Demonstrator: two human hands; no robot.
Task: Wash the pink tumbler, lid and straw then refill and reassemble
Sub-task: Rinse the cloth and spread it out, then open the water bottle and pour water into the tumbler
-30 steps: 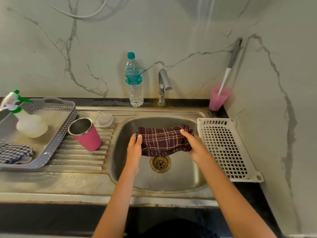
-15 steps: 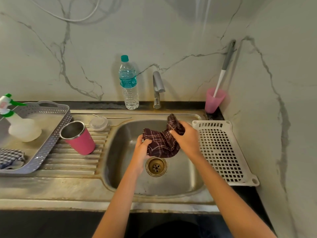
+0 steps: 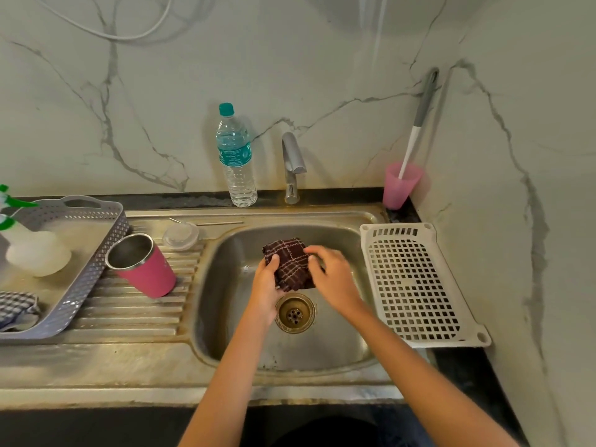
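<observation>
Here, over the steel sink (image 3: 338, 346), we see both hands bunching a dark checked cloth (image 3: 290, 264) above the drain (image 3: 295, 312). The left hand (image 3: 266, 287) grips its left side, thumb on top. The right hand (image 3: 337, 279), a little blurred, curls its fingers onto the right edge.

The pink tumbler (image 3: 146, 269) stands tilted on the ribbed draining board (image 3: 129, 314) left of the basin, its open mouth showing bare steel inside and its rim just beside the grey basket tray (image 3: 93, 262). The clear lid (image 3: 180, 236) lies behind it, and the thin metal straw (image 3: 219, 223) lies flat near the lid, along the sink's back edge.

In the grey tray we find a white spray bottle (image 3: 37, 251) and a blue checked cloth (image 3: 16, 308). Against the wall, a water bottle (image 3: 237, 156) with a teal cap holds clear water beside the tap (image 3: 292, 166). In the corner, a pink cup (image 3: 400, 187) holds a long-handled brush (image 3: 419, 124) leaning on the wall. A white perforated tray (image 3: 419, 285) lies right of the basin
</observation>
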